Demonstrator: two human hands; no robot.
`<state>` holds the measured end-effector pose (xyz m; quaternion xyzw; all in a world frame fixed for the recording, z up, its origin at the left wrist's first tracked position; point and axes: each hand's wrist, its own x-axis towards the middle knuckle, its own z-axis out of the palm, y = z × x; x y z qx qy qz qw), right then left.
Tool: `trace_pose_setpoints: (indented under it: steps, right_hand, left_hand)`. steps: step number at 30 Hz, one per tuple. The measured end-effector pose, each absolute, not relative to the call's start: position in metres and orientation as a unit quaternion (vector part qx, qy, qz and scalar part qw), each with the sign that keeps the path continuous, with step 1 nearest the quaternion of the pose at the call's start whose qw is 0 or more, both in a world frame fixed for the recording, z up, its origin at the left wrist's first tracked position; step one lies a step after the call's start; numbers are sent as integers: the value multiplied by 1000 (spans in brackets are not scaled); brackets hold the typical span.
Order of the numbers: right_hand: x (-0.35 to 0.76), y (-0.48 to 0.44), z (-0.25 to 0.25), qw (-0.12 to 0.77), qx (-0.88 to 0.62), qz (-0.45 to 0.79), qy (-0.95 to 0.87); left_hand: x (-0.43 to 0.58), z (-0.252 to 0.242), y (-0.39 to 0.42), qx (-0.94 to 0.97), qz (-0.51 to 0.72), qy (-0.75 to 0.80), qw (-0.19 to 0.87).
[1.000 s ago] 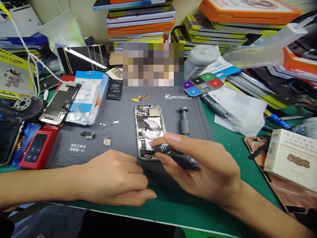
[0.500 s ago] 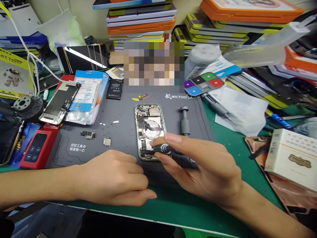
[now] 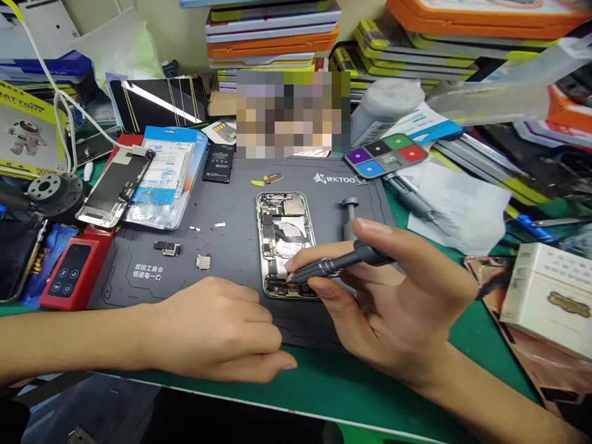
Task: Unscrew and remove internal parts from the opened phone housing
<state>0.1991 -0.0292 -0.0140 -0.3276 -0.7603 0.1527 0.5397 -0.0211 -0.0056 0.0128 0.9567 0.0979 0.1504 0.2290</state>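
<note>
An opened phone body [image 3: 290,231] lies on the dark grey mat [image 3: 231,203], its inner parts showing. My right hand [image 3: 388,290] holds a dark grey screwdriver [image 3: 330,265], whose tip is at the lower left end of the phone. My left hand [image 3: 222,330] rests on the mat's front edge, lower left of the phone, with its fingers curled; what it may hold is hidden. Left of the phone lie a small metal tray piece [image 3: 203,262], a camera module [image 3: 167,248] and a tiny bright part [image 3: 220,225].
A grey tool [image 3: 349,216] stands right of the phone. At the back are a black battery [image 3: 217,164] and stacked boxes [image 3: 272,40]. A red device [image 3: 76,271] and detached screen [image 3: 115,191] lie left; a white box [image 3: 550,296] is right.
My right hand has shifted right and turned, so the screwdriver now slants down to the left, with more of its shaft showing. The view has shifted slightly.
</note>
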Motion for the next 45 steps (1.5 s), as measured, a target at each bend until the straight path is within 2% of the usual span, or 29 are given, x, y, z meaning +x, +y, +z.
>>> trace_pose_setpoints:
  steps: [20, 24, 28, 31, 41, 45]
  right_hand:
    - [206, -34, -20, 495, -323, 160, -790]
    - [205, -29, -10, 505, -354, 140, -775]
    - [211, -21, -1, 572, -413, 125, -697]
    - [219, -12, 3, 603, -452, 123, -646]
    - [245, 24, -7, 589, -562, 191, -548]
    - [256, 36, -9, 544, -615, 199, -535]
  left_hand:
    - [-22, 11, -5, 959, 156, 97, 214]
    - [-23, 8, -8, 969, 175, 79, 158]
    - [-21, 5, -14, 976, 206, 32, 61]
    - [-21, 3, -17, 975, 218, 19, 29]
    - [-26, 3, -19, 977, 212, 5, -23]
    - [-28, 8, -20, 977, 206, 1, -55]
